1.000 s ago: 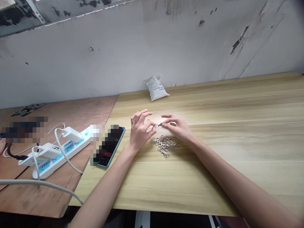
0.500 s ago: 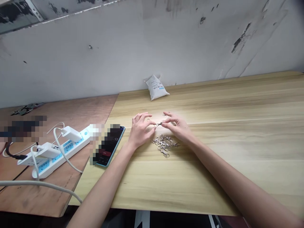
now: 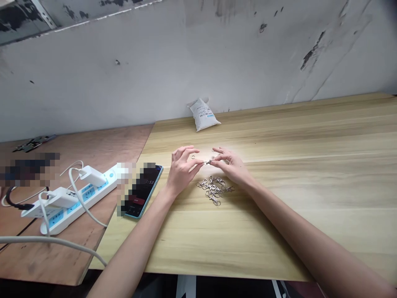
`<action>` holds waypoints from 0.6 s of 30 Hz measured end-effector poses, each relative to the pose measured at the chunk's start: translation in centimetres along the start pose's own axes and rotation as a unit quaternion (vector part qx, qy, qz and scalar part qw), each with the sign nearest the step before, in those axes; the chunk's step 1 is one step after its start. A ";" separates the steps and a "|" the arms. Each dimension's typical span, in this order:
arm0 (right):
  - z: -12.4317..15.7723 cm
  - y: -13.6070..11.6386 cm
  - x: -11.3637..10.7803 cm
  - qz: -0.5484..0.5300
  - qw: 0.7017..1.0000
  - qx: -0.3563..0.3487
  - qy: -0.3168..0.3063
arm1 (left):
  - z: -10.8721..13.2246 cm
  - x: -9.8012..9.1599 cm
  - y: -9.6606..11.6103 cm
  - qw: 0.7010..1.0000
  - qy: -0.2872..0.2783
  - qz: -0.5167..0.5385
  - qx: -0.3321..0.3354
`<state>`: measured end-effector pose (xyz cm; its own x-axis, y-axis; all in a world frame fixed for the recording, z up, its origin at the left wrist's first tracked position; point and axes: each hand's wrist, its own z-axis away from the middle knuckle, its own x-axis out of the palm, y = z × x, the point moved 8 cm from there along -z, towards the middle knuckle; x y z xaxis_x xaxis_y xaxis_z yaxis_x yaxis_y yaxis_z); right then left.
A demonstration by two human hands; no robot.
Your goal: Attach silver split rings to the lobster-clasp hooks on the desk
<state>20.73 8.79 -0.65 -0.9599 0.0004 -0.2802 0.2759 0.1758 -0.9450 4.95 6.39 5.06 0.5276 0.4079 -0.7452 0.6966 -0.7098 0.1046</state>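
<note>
Silver lobster clasp (image 3: 208, 162): pinched between both hands, above the desk and just beyond the pile, lying almost level.

Left hand (image 3: 182, 170): thumb and forefinger closed on the clasp's near end, other fingers curled and lifted; a small split ring (image 3: 193, 157) sits just inside them, and whether it is touched cannot be told.

Right hand (image 3: 232, 167): thumb and forefinger closed on the clasp's far end, fingers curled tighter than a moment ago.

Change: the hands stand slightly closer together, and the view has tipped a little; the clasp's place barely differs.

Pile: loose lobster clasps (image 3: 214, 190) tangled on the pale wood desk (image 3: 294, 174), just below the hands, looking unchanged.

Nearby: a blue-edged phone (image 3: 141, 191) beside the left hand; a white power strip (image 3: 72, 203) on a plywood board (image 3: 93, 145); a white packet (image 3: 204, 116) against the wall (image 3: 198, 58).
</note>
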 end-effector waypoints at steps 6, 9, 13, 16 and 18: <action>0.2 -0.3 0.1 0.019 1.000 -0.017 0.002 | 0.0 1.0 0.8 0.998 -0.048 -0.036 0.034; 0.4 -0.7 0.2 0.052 0.998 -0.044 0.004 | 0.2 1.9 1.6 0.994 -0.088 -0.044 0.052; 0.3 -0.9 -0.2 0.044 0.998 -0.048 0.026 | 0.3 1.8 1.2 0.996 -0.089 -0.006 -0.008; 0.3 -1.1 -0.3 0.021 0.998 -0.041 0.031 | 0.4 1.7 0.3 0.994 -0.072 0.041 -0.070; 0.3 -1.3 -0.3 0.016 0.998 -0.044 0.028 | 0.6 1.8 -0.1 0.991 -0.068 0.066 -0.092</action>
<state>20.63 8.26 0.60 -0.9523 0.0631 -0.2985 0.3044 0.2610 -0.9161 5.59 6.83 3.33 0.5589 0.2280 -0.7972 0.7093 -0.6295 0.3172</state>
